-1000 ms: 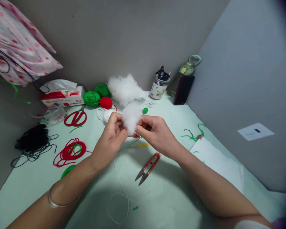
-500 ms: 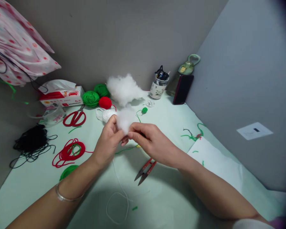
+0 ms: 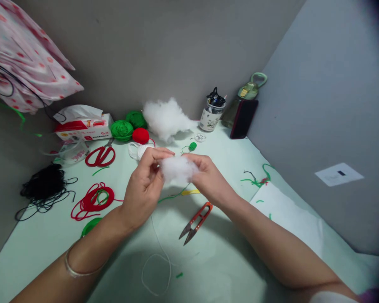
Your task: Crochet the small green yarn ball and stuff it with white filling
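A small tuft of white stuffing (image 3: 178, 169) is stretched sideways between both my hands above the pale green table (image 3: 227, 261). My left hand (image 3: 143, 187) pinches its left end with thumb and fingers closed. My right hand (image 3: 208, 176) grips its right end, fingers curled around it. A larger heap of white stuffing (image 3: 166, 118) lies behind, against the wall. Orange thread snips (image 3: 196, 222) lie just below my right wrist, and a green strand with a yellow piece (image 3: 189, 192) lies under my hands.
Along the back stand green yarn balls (image 3: 123, 129), a red yarn ball (image 3: 140, 135), a tissue box (image 3: 82, 126), a jar (image 3: 211, 115), a bottle (image 3: 248, 94) and a dark phone (image 3: 242, 118). Red scissors (image 3: 100, 156), red cord (image 3: 93, 201) and black cord (image 3: 42, 187) lie left. White paper (image 3: 284, 210) lies right.
The tuft was upright and bunched between my fingertips; now my hands have drawn apart and pulled it out sideways. My right hand has moved up and right.
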A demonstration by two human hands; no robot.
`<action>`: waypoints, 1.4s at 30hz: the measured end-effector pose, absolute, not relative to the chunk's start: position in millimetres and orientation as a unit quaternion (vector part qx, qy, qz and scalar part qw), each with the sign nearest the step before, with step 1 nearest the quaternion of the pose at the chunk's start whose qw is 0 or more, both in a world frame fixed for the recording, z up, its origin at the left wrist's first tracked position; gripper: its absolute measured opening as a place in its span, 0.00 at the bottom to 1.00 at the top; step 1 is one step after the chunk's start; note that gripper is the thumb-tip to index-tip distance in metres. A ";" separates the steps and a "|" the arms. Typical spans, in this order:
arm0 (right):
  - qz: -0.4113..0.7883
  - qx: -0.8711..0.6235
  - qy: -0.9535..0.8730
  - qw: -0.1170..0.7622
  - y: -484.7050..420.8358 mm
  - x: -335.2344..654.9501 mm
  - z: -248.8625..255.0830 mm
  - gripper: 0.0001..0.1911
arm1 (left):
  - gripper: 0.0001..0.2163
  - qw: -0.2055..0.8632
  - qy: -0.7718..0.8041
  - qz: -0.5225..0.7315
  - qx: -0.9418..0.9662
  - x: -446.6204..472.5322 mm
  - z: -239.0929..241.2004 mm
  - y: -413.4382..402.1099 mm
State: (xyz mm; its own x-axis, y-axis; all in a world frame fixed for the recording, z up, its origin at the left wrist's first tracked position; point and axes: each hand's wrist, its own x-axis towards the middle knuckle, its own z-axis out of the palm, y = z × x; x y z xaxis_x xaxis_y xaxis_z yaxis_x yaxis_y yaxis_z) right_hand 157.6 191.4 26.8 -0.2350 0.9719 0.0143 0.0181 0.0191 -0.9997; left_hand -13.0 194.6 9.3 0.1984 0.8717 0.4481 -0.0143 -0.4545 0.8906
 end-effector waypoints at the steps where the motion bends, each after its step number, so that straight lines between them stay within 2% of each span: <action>1: 0.536 -0.445 -0.563 0.444 191.1 157.8 27.7 0.04 | 0.07 0.434 0.323 0.537 0.647 -14.7 9.2 194.9; 5: 0.509 -0.466 -0.563 0.455 190.3 157.9 29.8 0.05 | 0.10 0.523 0.324 0.525 0.588 -18.0 9.6 197.7; 9: 0.452 -0.472 -0.597 0.465 188.4 157.0 30.2 0.10 | 0.02 0.552 0.309 0.520 0.573 -17.1 9.6 202.8; 13: 0.391 -0.495 -0.634 0.447 184.4 157.0 30.7 0.10 | 0.08 0.581 0.296 0.519 0.553 -15.0 7.6 207.0; 18: 0.366 -0.482 -0.693 0.393 179.4 158.1 39.3 0.11 | 0.11 0.526 0.315 0.559 0.558 -9.1 4.2 206.6; 23: 0.408 -0.462 -0.679 0.399 182.5 158.9 40.4 0.13 | 0.09 0.471 0.324 0.591 0.569 -5.7 4.2 200.4; 28: 0.389 -0.483 -0.663 0.419 184.3 157.6 31.9 0.12 | 0.03 0.521 0.349 0.527 0.574 -10.5 7.9 195.1; 33: 0.334 -0.491 -0.681 0.428 183.6 161.0 34.1 0.14 | 0.07 0.553 0.329 0.501 0.579 -14.7 10.4 198.5; 37: 0.341 -0.489 -0.709 0.376 181.2 166.5 43.7 0.12 | 0.07 0.560 0.319 0.490 0.587 -13.7 8.7 204.3; 40: 0.351 -0.489 -0.729 0.326 175.3 164.4 50.1 0.10 | 0.07 0.503 0.342 0.531 0.590 -8.8 5.8 204.0; 42: 0.347 -0.489 -0.731 0.324 171.3 160.2 51.2 0.10 | 0.07 0.465 0.359 0.562 0.583 -4.7 4.0 201.1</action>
State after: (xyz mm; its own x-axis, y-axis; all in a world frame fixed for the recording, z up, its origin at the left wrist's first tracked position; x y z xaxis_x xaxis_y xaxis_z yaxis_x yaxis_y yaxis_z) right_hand 160.2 171.3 51.2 -0.3114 0.9408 0.1337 0.4909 0.2797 -0.8251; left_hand -4.7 201.1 4.0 0.1115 0.9405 0.3211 -0.1049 -0.3102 0.9449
